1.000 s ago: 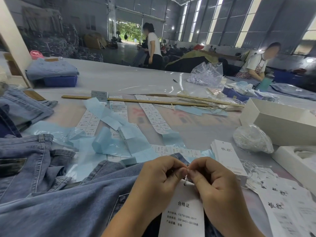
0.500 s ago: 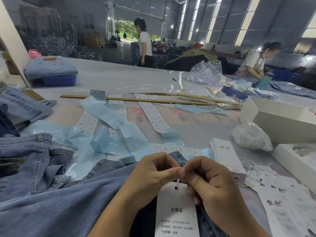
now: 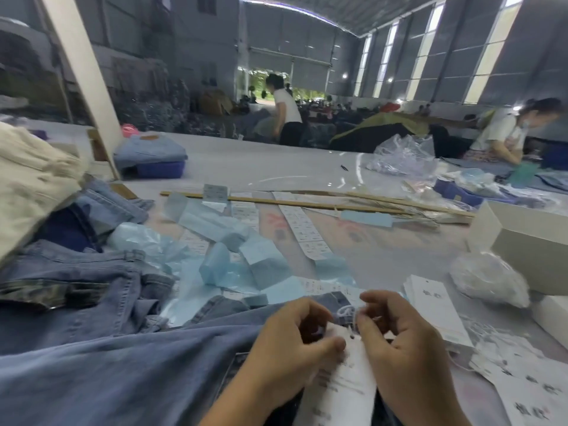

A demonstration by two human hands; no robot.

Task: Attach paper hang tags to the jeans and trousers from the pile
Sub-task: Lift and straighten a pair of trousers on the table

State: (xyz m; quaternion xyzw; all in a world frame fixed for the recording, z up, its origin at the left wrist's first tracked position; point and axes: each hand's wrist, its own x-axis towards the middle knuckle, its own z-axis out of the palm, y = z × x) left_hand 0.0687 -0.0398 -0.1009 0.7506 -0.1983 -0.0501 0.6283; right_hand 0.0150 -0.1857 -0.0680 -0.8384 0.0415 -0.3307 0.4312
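Observation:
A pair of blue jeans [image 3: 123, 364] lies across the near edge of the table. On it rests a white paper hang tag [image 3: 341, 392] with printed text. My left hand [image 3: 292, 348] pinches the tag's top edge with curled fingers. My right hand [image 3: 405, 342] pinches the tag's white string at the hole, beside a belt loop [image 3: 344, 312]. A stack of more white tags [image 3: 436, 309] lies just right of my hands. More jeans [image 3: 76, 281] are heaped at the left.
Light blue paper strips [image 3: 233, 259] and label sheets [image 3: 304, 229] cover the table's middle. Wooden sticks [image 3: 276, 202] lie across it. White boxes [image 3: 528, 238] and a plastic bag [image 3: 488, 281] stand at the right. Loose tags [image 3: 528, 382] lie near right. People work at the back.
The view has tilted up and the frame is blurred. My hands have drawn a little apart at the tag's top, and the string now shows near the belt loop.

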